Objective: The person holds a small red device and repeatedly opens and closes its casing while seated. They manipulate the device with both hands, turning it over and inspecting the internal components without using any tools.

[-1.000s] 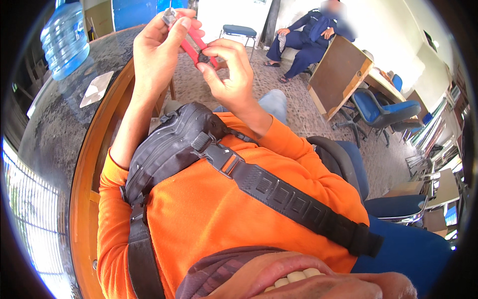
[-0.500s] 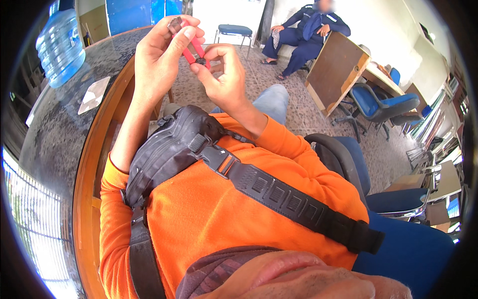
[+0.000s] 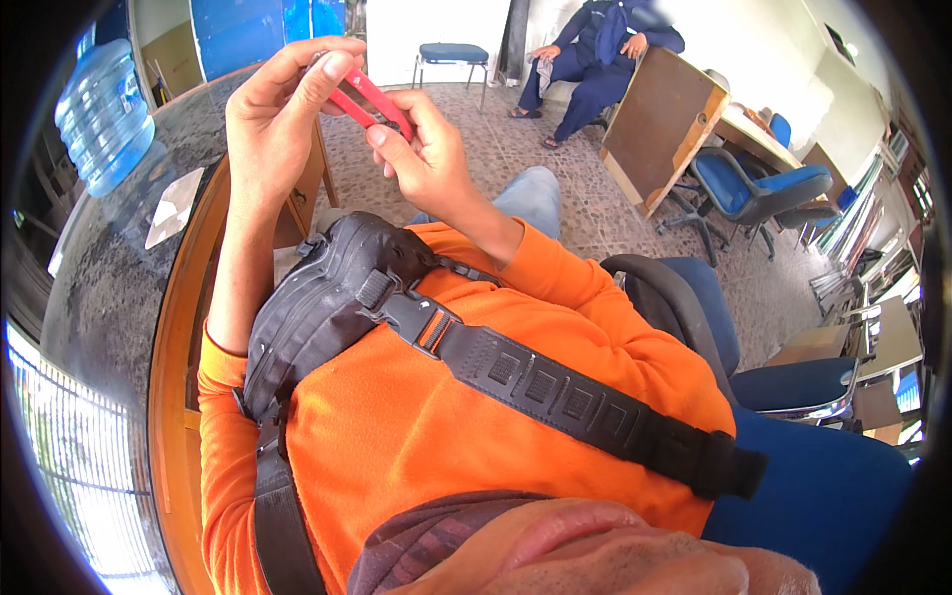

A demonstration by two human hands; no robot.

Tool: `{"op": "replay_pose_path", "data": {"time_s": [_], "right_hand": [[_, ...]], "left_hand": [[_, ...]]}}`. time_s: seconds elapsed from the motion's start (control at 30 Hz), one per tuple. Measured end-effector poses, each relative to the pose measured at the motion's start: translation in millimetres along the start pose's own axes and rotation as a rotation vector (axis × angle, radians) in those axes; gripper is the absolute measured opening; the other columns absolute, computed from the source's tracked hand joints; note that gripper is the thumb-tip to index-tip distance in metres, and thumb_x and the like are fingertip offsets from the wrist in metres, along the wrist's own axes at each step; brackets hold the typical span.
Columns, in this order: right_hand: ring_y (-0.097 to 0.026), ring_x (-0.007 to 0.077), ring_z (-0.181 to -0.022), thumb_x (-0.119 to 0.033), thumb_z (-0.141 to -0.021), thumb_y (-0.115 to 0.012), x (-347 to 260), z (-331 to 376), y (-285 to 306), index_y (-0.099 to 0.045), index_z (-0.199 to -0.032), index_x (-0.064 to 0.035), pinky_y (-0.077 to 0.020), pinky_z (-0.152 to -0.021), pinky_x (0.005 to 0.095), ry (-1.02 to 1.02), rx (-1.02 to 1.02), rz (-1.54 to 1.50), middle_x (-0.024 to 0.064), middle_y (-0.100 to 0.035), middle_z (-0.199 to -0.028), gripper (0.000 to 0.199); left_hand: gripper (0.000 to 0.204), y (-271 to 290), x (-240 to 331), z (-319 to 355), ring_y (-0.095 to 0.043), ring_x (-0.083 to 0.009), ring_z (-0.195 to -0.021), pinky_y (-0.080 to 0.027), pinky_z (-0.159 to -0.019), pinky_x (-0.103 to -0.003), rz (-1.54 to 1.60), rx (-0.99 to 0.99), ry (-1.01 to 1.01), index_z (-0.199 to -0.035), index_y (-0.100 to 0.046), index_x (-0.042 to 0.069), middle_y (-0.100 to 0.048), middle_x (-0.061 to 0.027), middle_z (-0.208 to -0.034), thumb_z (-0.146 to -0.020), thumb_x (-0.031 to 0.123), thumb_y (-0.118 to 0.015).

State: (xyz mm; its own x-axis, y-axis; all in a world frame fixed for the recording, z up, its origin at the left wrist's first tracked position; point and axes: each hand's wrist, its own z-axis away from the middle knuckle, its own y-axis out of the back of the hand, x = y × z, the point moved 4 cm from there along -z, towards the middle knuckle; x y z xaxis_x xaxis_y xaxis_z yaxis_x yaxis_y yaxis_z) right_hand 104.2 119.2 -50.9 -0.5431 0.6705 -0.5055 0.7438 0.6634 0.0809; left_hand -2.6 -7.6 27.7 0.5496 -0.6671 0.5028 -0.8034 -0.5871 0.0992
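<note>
Up in front of my chest, both hands hold a small red tool with two long narrow arms (image 3: 380,100) and a gap between them; its exact kind I cannot make out. My left hand (image 3: 278,114) pinches the upper left end between thumb and fingers, covering that end. At the lower right end, where a dark part shows, my right hand (image 3: 428,157) grips it with thumb and fingertips. The tool slants down to the right, clear of the table.
On my left runs a dark, worn table (image 3: 94,288) with a large blue water bottle (image 3: 104,119) and a pale flat piece (image 3: 175,206). A black bag (image 3: 322,297) hangs across my chest. Ahead are a blue stool (image 3: 452,54), a seated person (image 3: 595,74) and a wooden panel (image 3: 662,129).
Both hands have shifted left with the red tool and tilted it flatter. Its brownish upper end is now covered by my left fingers. The seated person's hands have moved apart.
</note>
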Motion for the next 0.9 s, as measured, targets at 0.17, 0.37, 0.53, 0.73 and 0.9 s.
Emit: {"op": "replay_pose_path", "data": {"time_s": [0.17,0.37,0.53,0.73,0.9], "right_hand": [[-0.058,0.008,-0.062,-0.023,-0.099,-0.064,-14,1,-7,-0.061,-0.111,-0.0022,-0.048,-0.059,0.0256,-0.186,-0.165,-0.222,0.0026,-0.064,-0.079,0.025],[-0.053,0.0061,-0.06,-0.025,-0.102,-0.058,-21,8,-12,-0.061,-0.107,-0.002,-0.0423,-0.055,0.023,-0.249,-0.257,-0.295,0.0019,-0.062,-0.077,0.024],[-0.05,0.0052,-0.059,-0.022,-0.102,-0.056,-18,8,-5,-0.062,-0.104,-0.0013,-0.0409,-0.054,0.023,-0.249,-0.132,-0.263,0.001,-0.059,-0.074,0.022],[-0.051,0.0052,-0.059,-0.02,-0.1,-0.059,-11,10,-8,-0.062,-0.106,-0.0014,-0.0411,-0.054,0.0229,-0.219,-0.179,-0.256,0.0002,-0.059,-0.073,0.02],[-0.06,0.0114,-0.073,-0.016,-0.095,-0.067,-18,7,-10,-0.057,-0.117,-0.0028,-0.0494,-0.064,0.0282,-0.05,-0.021,-0.302,0.0081,-0.065,-0.095,0.028]], "left_hand": [[0.02,0,1,0,-0.066,-0.0104,-0.098,-0.052,-0.089,-0.027,0.086,-0.023,-0.004,-0.111,-0.075,0.005,-0.073,-0.003,-0.103,-0.101,0.018,-0.064],[0.022,-8,1,2,-0.065,-0.0114,-0.096,-0.051,-0.088,-0.027,0.219,-0.129,0.145,-0.115,-0.072,0.004,-0.071,-0.0059,-0.106,-0.102,0.019,-0.061],[0.019,-4,2,0,-0.065,-0.0101,-0.095,-0.052,-0.084,-0.025,0.113,-0.042,0.06,-0.113,-0.069,0.003,-0.071,-0.0048,-0.104,-0.101,0.017,-0.064],[0.015,-1,1,0,-0.065,-0.0084,-0.091,-0.054,-0.078,-0.024,0.092,-0.043,-0.049,-0.107,-0.068,0.002,-0.071,-0.0026,-0.098,-0.099,0.014,-0.068],[0.016,6,-1,-2,-0.064,-0.0054,-0.084,-0.05,-0.075,-0.021,0.007,0.105,0.113,-0.104,-0.069,0.003,-0.071,-0.0012,-0.096,-0.099,0.018,-0.068]]}}
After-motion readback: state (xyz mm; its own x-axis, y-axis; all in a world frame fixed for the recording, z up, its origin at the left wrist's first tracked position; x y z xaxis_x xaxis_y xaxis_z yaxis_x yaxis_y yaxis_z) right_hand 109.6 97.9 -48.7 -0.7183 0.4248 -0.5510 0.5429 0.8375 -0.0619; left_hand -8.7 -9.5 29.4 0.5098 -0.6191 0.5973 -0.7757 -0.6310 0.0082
